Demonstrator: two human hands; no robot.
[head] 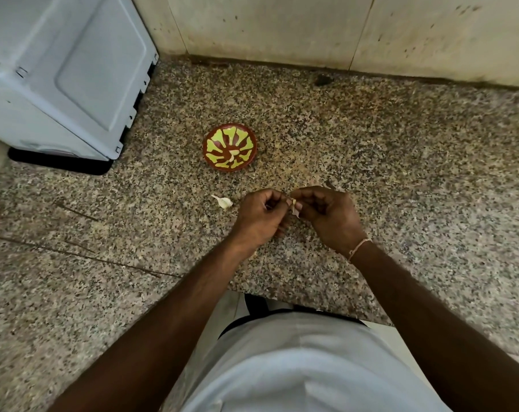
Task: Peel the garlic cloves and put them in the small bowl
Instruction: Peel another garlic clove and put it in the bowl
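Observation:
A small red-brown bowl (230, 129) with a yellow-green pattern stands on the speckled granite counter (401, 162); two pale peeled cloves (233, 154) lie in its middle. Nearer me, my left hand (259, 217) and my right hand (326, 217) meet above the counter and pinch a garlic clove (294, 202) between their fingertips. A flake of papery skin (296, 213) hangs from it. An unpeeled clove (224, 201) lies on the counter just left of my left hand.
A grey-white appliance (62, 72) fills the back left corner. A stained tiled wall (311, 28) runs along the back. Thin dark sticks (82, 214) lie on the counter at the left. The counter's front edge is close below my wrists.

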